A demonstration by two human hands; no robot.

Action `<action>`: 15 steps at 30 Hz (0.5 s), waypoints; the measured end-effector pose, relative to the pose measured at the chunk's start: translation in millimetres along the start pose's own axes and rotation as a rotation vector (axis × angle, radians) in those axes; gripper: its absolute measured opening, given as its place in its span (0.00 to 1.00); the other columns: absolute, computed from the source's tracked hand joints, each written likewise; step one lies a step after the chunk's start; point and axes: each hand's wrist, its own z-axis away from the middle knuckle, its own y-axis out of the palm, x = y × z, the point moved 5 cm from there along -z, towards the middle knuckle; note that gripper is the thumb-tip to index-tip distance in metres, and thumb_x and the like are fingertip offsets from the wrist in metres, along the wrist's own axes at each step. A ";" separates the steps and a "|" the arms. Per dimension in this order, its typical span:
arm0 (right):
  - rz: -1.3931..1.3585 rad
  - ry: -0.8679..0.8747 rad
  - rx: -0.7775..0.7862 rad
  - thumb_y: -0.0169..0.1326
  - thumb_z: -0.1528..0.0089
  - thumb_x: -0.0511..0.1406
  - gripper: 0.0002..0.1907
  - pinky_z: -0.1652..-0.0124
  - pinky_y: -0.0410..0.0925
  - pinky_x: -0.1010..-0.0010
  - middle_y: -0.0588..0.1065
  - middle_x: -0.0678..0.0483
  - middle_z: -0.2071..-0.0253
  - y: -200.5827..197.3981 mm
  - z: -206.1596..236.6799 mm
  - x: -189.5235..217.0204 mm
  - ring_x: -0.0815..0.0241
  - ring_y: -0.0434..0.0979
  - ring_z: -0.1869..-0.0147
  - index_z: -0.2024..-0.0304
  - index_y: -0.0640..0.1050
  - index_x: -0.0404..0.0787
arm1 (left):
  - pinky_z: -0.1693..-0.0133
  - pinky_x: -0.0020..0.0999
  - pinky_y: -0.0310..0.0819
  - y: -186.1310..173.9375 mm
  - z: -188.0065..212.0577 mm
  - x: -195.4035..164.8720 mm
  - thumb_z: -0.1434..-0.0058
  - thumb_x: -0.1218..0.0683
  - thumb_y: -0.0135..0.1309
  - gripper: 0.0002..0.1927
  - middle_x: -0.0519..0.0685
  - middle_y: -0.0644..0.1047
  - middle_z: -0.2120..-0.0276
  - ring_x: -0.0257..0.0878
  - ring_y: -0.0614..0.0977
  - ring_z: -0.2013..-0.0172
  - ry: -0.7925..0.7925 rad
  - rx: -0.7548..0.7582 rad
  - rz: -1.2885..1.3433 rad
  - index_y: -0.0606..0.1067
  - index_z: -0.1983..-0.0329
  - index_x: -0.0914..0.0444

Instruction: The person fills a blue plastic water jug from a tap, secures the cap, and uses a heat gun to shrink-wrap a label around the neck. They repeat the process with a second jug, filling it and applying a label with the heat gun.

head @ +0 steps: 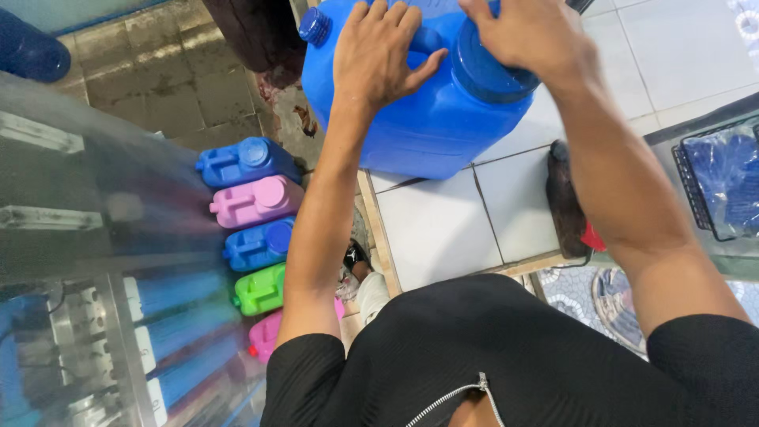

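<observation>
Resting on the white tabletop (443,229), the big blue jug (419,119) looked heavy and stiff. Left hand (375,55) pressed flat, fingers wide, near its handle; right hand (526,32) wrapped its cap (486,75).

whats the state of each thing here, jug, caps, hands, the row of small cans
big blue jug: lying tilted on the white tiled ledge
large blue cap: on the jug, under the right hand
small blue cap: on, untouched
left hand: flat on the jug's top, by the handle
right hand: gripping the large cap
row of small cans: on the floor, all capped
black wire basket: holds blue things
</observation>
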 end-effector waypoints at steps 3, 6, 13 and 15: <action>0.053 -0.328 -0.131 0.49 0.27 0.48 0.22 0.57 0.69 0.40 0.77 0.31 0.55 -39.8 8.1 5.7 0.26 0.76 0.53 0.47 0.80 0.36 | 0.55 0.43 0.66 -1.7 -2.1 0.7 0.39 0.35 0.60 0.24 0.50 0.74 0.68 0.47 0.75 0.62 -0.051 0.008 0.037 0.73 0.65 0.61; 0.121 -0.230 -0.133 0.46 0.23 0.44 0.18 0.61 0.69 0.44 0.77 0.35 0.60 -53.0 13.1 -9.8 0.33 0.77 0.59 0.47 0.79 0.37 | 0.55 0.42 0.66 -0.9 -3.8 0.8 0.38 0.36 0.60 0.24 0.50 0.75 0.67 0.47 0.74 0.62 -0.081 0.037 0.042 0.73 0.63 0.61; 0.119 -0.466 -0.391 0.48 0.25 0.40 0.13 0.49 0.61 0.43 0.75 0.47 0.44 51.1 2.5 -10.5 0.41 0.71 0.42 0.51 0.80 0.40 | 0.56 0.42 0.65 0.0 -2.1 2.3 0.37 0.36 0.61 0.24 0.50 0.74 0.67 0.47 0.74 0.62 -0.057 0.027 0.042 0.73 0.63 0.61; 0.199 -0.496 -0.429 0.49 0.27 0.42 0.14 0.53 0.64 0.44 0.77 0.46 0.50 55.2 -3.9 -11.6 0.40 0.74 0.46 0.55 0.81 0.40 | 0.56 0.42 0.65 0.0 -2.7 -0.4 0.38 0.36 0.62 0.25 0.50 0.73 0.67 0.47 0.74 0.62 -0.031 0.020 0.039 0.72 0.64 0.61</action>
